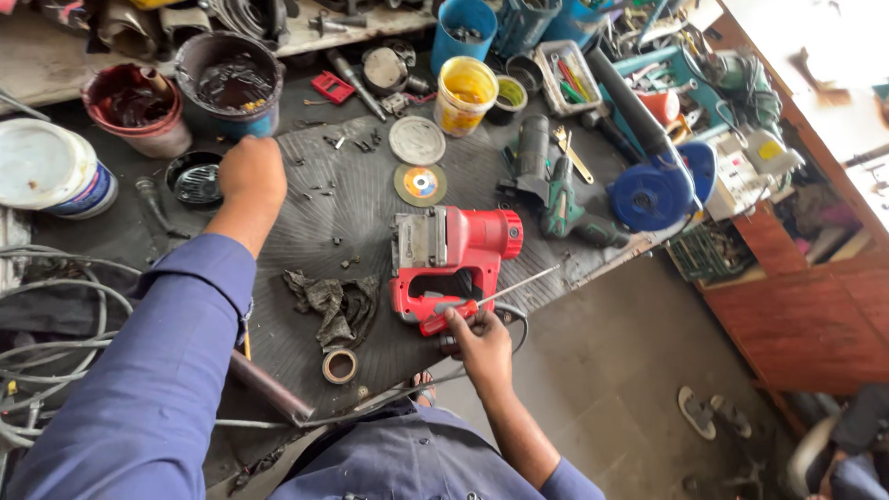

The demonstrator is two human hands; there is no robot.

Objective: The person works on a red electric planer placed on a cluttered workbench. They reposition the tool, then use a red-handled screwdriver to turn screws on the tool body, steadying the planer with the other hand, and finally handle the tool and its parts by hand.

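A red power tool point(456, 255) with a grey metal head lies on the dark ribbed mat point(352, 222) of the workbench. My right hand point(482, 344) grips a red-handled screwdriver point(463, 310) just below the tool's handle, its shaft pointing right. My left hand point(250, 178) reaches far over the mat toward a small black round dish point(196, 181) and a dark tub point(230, 81); its fingers are hidden behind the hand. Small screws point(324, 185) lie scattered on the mat near it.
A dirty rag point(335, 304), a tape roll point(339, 365), two discs point(419, 163), a yellow tub point(465, 93), a green drill point(556, 199), a blue blower point(659, 190), a white bucket point(51, 171) and cables point(46, 315) crowd the bench. Sandals point(711, 412) lie on the floor.
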